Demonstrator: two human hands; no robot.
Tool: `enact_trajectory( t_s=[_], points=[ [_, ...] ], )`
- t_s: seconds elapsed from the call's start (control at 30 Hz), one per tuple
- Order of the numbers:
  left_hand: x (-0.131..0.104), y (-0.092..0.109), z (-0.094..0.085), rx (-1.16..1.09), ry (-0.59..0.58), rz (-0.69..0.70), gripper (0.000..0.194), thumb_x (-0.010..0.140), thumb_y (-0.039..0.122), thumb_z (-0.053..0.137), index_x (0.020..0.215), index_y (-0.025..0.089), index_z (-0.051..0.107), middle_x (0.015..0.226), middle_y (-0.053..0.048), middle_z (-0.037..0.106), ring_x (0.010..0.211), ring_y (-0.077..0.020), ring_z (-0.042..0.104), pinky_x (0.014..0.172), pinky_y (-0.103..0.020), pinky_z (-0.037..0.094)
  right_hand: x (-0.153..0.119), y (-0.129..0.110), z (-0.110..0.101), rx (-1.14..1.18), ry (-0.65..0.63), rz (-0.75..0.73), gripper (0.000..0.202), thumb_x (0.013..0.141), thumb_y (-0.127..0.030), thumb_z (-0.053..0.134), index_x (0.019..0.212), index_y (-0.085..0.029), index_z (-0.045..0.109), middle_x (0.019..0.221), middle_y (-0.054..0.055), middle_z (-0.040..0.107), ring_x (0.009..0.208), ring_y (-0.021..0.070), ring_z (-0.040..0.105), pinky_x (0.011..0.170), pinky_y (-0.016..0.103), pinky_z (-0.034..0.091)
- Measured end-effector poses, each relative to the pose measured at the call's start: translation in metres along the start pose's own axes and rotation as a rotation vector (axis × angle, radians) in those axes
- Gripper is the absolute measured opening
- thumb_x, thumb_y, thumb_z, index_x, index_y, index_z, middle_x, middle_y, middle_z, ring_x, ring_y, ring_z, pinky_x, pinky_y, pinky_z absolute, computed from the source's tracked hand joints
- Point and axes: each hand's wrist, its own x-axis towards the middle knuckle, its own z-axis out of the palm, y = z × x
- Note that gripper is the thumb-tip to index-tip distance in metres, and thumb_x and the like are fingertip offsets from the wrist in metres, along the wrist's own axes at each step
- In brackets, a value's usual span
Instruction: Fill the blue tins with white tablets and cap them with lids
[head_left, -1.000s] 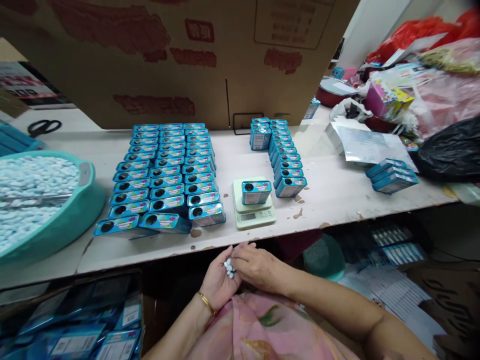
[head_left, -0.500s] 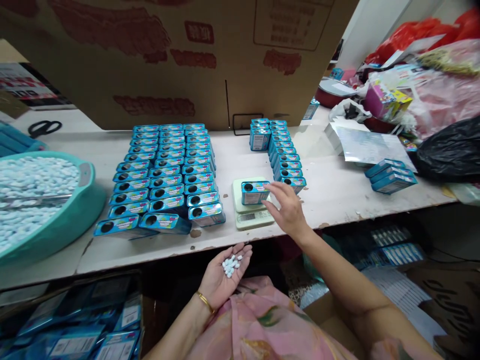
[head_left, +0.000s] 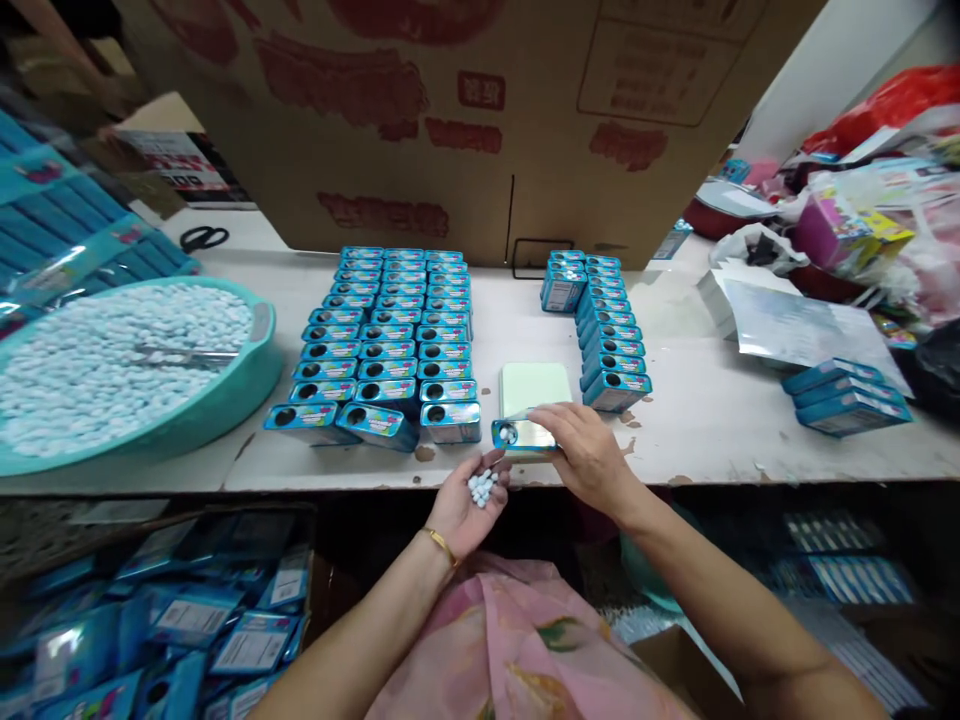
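At the far left of the frame, we see a turquoise basin (head_left: 259,385) heaped with pale blue pellets (head_left: 97,350), a metal utensil (head_left: 191,356) lying across them. Below it, in the lower left, blue packs (head_left: 199,610) fill a box; black-handled scissors (head_left: 204,238) rest on the table toward the upper left. Left of centre, we count three columns in a block of blue tins (head_left: 387,365), holes uppermost.

Just below the middle, the left hand (head_left: 463,512) forms a loose cup, palm up and fingers slightly curled, with a small heap of pellets in it. Just beside its fingertips is the tin in hand (head_left: 525,435), pellets showing at its hole; we cannot tell whether the two touch. Behind it sits a pale green scale (head_left: 535,385), its readout hidden from us. The right hand (head_left: 589,455) grips the tin's right end, fingers closed over it.

Farther right stands another row of tins (head_left: 611,345), then three tins (head_left: 847,397) lying at the right edge.

We judge the step in hand to be working pellets between palm and tin; the next move calls for a steady cup and the hole held close.
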Motion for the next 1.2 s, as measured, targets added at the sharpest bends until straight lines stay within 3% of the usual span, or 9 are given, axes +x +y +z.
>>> enact_trajectory(
  t_s=[0.23, 0.43, 0.6, 0.9, 1.2],
  points=[
    [0.010, -0.003, 0.011, 0.011, -0.006, 0.041, 0.013, 0.076, 0.020, 0.047, 0.069, 0.012, 0.053, 0.058, -0.002, 0.054, 0.051, -0.0091, 0.051, 0.037, -0.016, 0.036, -0.009, -0.001, 0.006, -0.078, -0.060, 0.015, 0.039, 0.077, -0.008, 0.038, 0.115, -0.016, 0.043, 0.112, 0.009, 0.051, 0.103, 0.0209, 0.043, 0.087, 0.038, 0.035],
    [0.006, -0.001, 0.011, 0.026, -0.006, 0.042, 0.014, 0.077, 0.020, 0.047, 0.067, 0.011, 0.053, 0.057, -0.002, 0.054, 0.051, -0.0087, 0.051, 0.037, -0.015, 0.036, -0.009, -0.005, 0.005, -0.131, -0.075, 0.001, 0.035, 0.080, -0.011, 0.037, 0.114, -0.015, 0.045, 0.110, 0.009, 0.053, 0.101, 0.0207, 0.043, 0.085, 0.037, 0.035],
    [0.009, -0.001, 0.011, 0.026, 0.022, 0.041, 0.013, 0.077, 0.019, 0.047, 0.067, 0.012, 0.051, 0.055, -0.001, 0.053, 0.047, -0.0082, 0.050, 0.034, -0.014, 0.034, -0.010, -0.009, 0.009, -0.210, -0.071, -0.112, 0.031, 0.083, -0.012, 0.036, 0.112, -0.016, 0.048, 0.110, 0.007, 0.054, 0.105, 0.0203, 0.040, 0.090, 0.037, 0.032],
    [0.011, -0.001, 0.009, 0.051, 0.005, 0.020, 0.011, 0.077, 0.021, 0.048, 0.078, 0.011, 0.053, 0.059, -0.001, 0.054, 0.046, -0.0073, 0.050, 0.033, -0.014, 0.034, -0.010, -0.008, 0.016, -0.252, -0.058, -0.130, 0.031, 0.083, -0.012, 0.037, 0.111, -0.016, 0.050, 0.108, 0.006, 0.055, 0.103, 0.0201, 0.041, 0.089, 0.036, 0.032],
    [0.010, -0.001, 0.007, 0.046, 0.013, 0.024, 0.009, 0.077, 0.019, 0.047, 0.075, 0.012, 0.052, 0.059, -0.001, 0.053, 0.047, -0.0069, 0.049, 0.034, -0.014, 0.034, -0.013, -0.009, 0.021, -0.199, -0.044, -0.084, 0.034, 0.081, -0.010, 0.038, 0.112, -0.017, 0.048, 0.109, 0.005, 0.055, 0.103, 0.0211, 0.042, 0.089, 0.038, 0.032]
  ],
)
